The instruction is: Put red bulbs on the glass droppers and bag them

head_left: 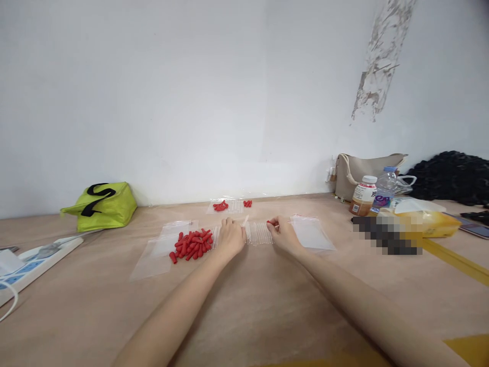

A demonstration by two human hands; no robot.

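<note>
Between my hands lies a row of thin clear tubes side by side on the table. My left hand rests over the row's left part, fingers curled down and closed; what they grip is hidden. Beside its thumb a pale thin strip sticks up. At the row's right end, my right hand pinches a small red rubber bulb between thumb and fingers. Left of my left hand, a heap of red rubber bulbs sits on clear plastic bags.
Farther back lie small groups of red bulbs with more clear tubes. A clear zip bag lies right of my right hand. A green bag and power strip are left; bottles and a tissue pack stand right.
</note>
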